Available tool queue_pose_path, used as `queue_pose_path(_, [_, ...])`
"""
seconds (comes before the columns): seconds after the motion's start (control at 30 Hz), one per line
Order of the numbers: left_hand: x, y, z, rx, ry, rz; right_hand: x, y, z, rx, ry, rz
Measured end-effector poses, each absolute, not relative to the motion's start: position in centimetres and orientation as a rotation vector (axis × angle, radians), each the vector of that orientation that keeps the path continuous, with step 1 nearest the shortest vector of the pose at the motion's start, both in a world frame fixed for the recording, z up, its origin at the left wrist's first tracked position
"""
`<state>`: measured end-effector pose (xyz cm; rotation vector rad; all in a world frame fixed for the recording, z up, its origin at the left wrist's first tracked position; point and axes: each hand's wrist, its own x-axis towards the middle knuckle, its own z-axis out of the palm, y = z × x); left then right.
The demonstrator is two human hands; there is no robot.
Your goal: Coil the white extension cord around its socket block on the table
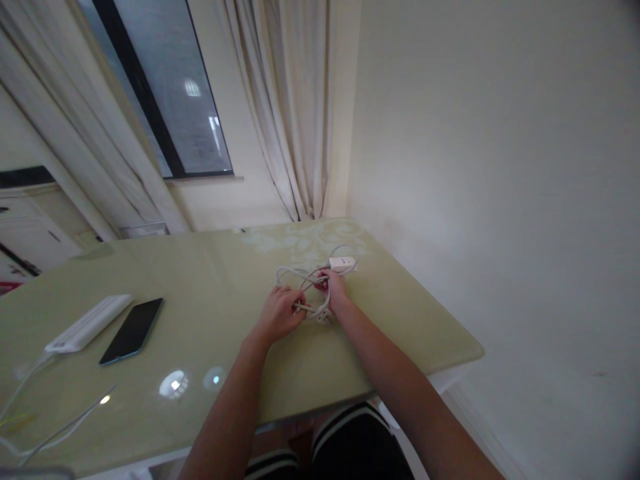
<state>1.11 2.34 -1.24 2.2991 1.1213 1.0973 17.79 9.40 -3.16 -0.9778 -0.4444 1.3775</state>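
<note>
A white extension cord [291, 269] lies in loose, tangled loops on the table's right half. My left hand [280, 312] is closed around strands on the near left side of the loops. On the other side, my right hand [336, 291] grips the bunched cord, its fingertips partly hidden by the strands. Just beyond the right hand rests the cord's white socket block [342, 265], with a loop of cord over it. The plug end [325, 316] shows between the hands, close to the tabletop.
The pale green glossy table [210, 267] meets a bare wall on the right. Over to the left are a dark phone [133, 331], a white power strip [90, 324] with its lead, and a thin cable [67, 427]. Curtains [285, 100] hang behind.
</note>
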Motion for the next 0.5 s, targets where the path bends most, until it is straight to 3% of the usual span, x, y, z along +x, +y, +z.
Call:
queue_pose_path(0.17, [0.8,2.3,-1.0,2.074,1.074,0.77,18.5,9.6,-3.0,-1.051,-0.428,1.354])
queue_pose_path(0.5, [-0.4,2.6,-0.4,1.84,0.946,0.756,18.7,9.3,-2.3,-1.041,-0.408,1.378])
